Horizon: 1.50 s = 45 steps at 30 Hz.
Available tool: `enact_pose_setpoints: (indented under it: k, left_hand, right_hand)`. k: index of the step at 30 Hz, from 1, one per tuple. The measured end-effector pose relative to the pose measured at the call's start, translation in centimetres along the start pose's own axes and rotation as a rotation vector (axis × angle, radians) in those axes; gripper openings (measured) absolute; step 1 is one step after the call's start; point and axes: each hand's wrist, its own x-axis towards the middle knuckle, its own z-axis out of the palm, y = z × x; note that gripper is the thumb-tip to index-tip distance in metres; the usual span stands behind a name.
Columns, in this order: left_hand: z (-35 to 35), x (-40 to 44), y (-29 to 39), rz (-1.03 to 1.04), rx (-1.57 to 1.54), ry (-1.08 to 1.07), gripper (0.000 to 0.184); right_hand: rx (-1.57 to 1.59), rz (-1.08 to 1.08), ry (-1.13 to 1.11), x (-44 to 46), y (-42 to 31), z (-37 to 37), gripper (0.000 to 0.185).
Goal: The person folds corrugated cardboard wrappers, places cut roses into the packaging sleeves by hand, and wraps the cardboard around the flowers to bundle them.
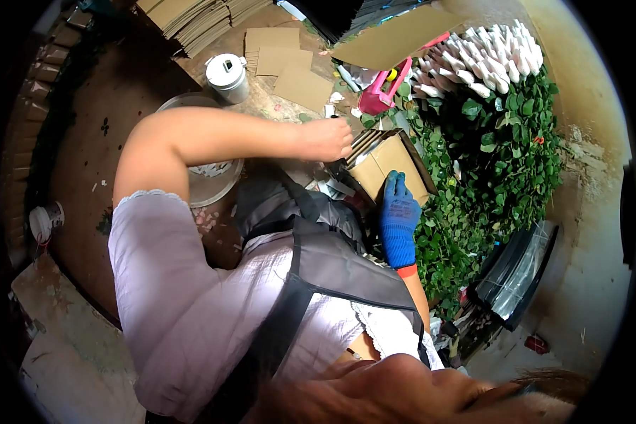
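Note:
My left hand (326, 139) is bare and closed in a fist at the left upper edge of a cardboard bundle; a small dark thing shows at its fingers, too small to name. My right hand (401, 208), in a blue knitted glove, lies with its fingers stretched along the front face of the brown cardboard bundle (385, 169). Several cardboard layers show along the bundle's top left side. The bundle sits tilted between my lap and a heap of green leafy stems (466, 226).
Stems with white-wrapped heads (477, 60) stand at upper right. A pink tool (383, 93), flat cardboard sheets (302, 86) and a lidded white container (227, 79) lie beyond my hands. A round clear tub (222, 187) is partly behind my left arm. Black sleeves (516, 275) lie at right.

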Motion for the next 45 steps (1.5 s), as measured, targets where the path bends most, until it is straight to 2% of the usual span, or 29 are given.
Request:
enact_pose_setpoints:
  k: [2, 6, 7, 10, 11, 12, 14, 17, 20, 21, 24, 26, 27, 28, 30, 32, 34, 35, 36, 38, 39, 40, 42, 43, 44, 45]
  left_hand:
    - [0.2, 0.7, -1.3, -0.022, -0.165, -0.204, 0.012]
    - [2.3, 1.6, -4.4, 0.195, -0.167, -0.069, 0.012]
    - [2.6, 1.9, -5.4, 0.339, -0.129, 0.139, 0.01]
    - [4.3, 3.1, -8.7, 0.35, -0.156, 0.345, 0.009]
    - [5.2, 3.2, -8.8, 0.138, -0.011, 0.189, 0.01]
    - [5.6, 3.9, -8.5, -0.034, 0.077, 0.214, 0.01]
    - [6.2, 5.1, -8.5, -0.12, 0.219, 0.156, 0.009]
    - [8.5, 7.8, -9.4, 0.103, 0.027, 0.319, 0.008]
    - [7.3, 9.2, -10.0, -0.024, -0.127, -0.178, 0.007]
    - [9.5, 8.7, -10.4, -0.025, -0.204, -0.023, 0.008]
    - [8.0, 8.1, -8.9, -0.186, -0.163, -0.036, 0.012]
    - [7.0, 6.9, -7.5, -0.226, -0.096, 0.226, 0.016]
    - [7.4, 6.0, -7.0, -0.34, -0.088, 0.207, 0.02]
    - [7.7, 4.9, -6.2, -0.452, -0.08, 0.183, 0.027]
    - [2.1, 3.7, -5.2, -0.641, -0.093, -0.164, 0.039]
    - [-0.6, 3.4, -2.9, -0.836, -0.464, -0.055, 0.062]
    - [-4.8, 5.1, 0.6, -0.776, -1.113, 0.023, 0.082]
    - [-6.2, 6.2, 2.6, -0.725, -1.325, -0.026, 0.087]
    - [-7.0, 7.0, 3.9, -0.67, -1.53, -0.079, 0.092]
    - [-5.4, 7.8, 4.5, -0.239, -1.135, 0.076, 0.093]
    - [-5.5, 9.1, 3.4, -0.098, -0.86, -0.012, 0.091]
    - [-5.7, 11.0, 2.7, -0.039, -0.897, 0.025, 0.09]
    - [-3.4, 13.6, 1.8, 0.054, -0.754, -0.389, 0.093]
    - [-1.2, 14.2, 1.8, 0.195, -0.66, -0.221, 0.096]
    - [-0.3, 14.7, 2.1, 0.264, -0.539, -0.064, 0.098]
    - [0.0, 15.1, 2.9, 0.265, -0.51, -0.068, 0.097]
  right_hand:
    - [-0.004, -0.005, 0.004, 0.1, 0.2, 0.2, 0.056]
    - [0.02, 0.008, -0.007, 0.0, 0.0, -0.1, 0.057]
    - [0.025, 0.014, -0.014, 0.0, 0.1, -0.1, 0.057]
    - [0.01, 0.019, 0.022, -0.3, -0.1, 0.1, 0.057]
    - [0.013, 0.027, 0.018, -0.4, -0.1, 0.1, 0.056]
    - [0.019, 0.036, 0.017, -0.3, -0.2, 0.0, 0.056]
    - [0.05, 0.055, 0.007, -0.1, -0.4, -0.2, 0.055]
    - [0.104, 0.095, 0.014, -0.2, -0.2, -0.5, 0.054]
    - [0.173, 0.096, 0.06, -0.1, -0.4, -0.3, 0.054]
    - [0.216, 0.103, 0.062, -0.2, -0.3, -0.8, 0.054]
    - [0.443, 0.12, 0.171, -1.0, 0.5, -0.5, 0.048]
    - [0.635, 0.149, 0.24, -1.9, 1.4, -1.5, 0.045]
    - [0.8, 0.232, 0.261, -2.2, 1.5, -2.6, 0.043]
    - [0.858, 0.231, 0.294, -2.6, 1.1, -3.2, 0.048]
    - [0.969, 0.217, 0.368, -3.2, 0.1, -4.3, 0.059]
    - [1.195, 0.152, 0.273, -2.7, -0.8, -6.6, 0.088]
    - [1.274, 0.094, 0.266, -1.9, -2.0, -6.6, 0.114]
    - [1.272, 0.057, 0.284, -1.5, -2.3, -6.4, 0.118]
    - [1.39, 0.04, 0.483, -1.0, -2.7, -6.4, 0.11]
    - [1.44, 0.271, 0.398, -1.9, -2.0, -6.5, 0.1]
    - [1.313, 0.36, 0.398, -2.7, -1.4, -5.9, 0.092]
    - [1.278, 0.386, 0.466, -3.9, -0.3, -5.8, 0.088]
    - [1.192, 0.568, 0.523, -5.7, 0.1, -1.1, 0.078]
    - [1.265, 0.694, 0.411, -6.9, 1.1, -0.3, 0.075]
    - [1.233, 0.751, 0.454, -7.5, 1.6, 2.6, 0.073]
    - [1.33, 0.841, 0.41, -7.9, 2.5, 5.4, 0.073]
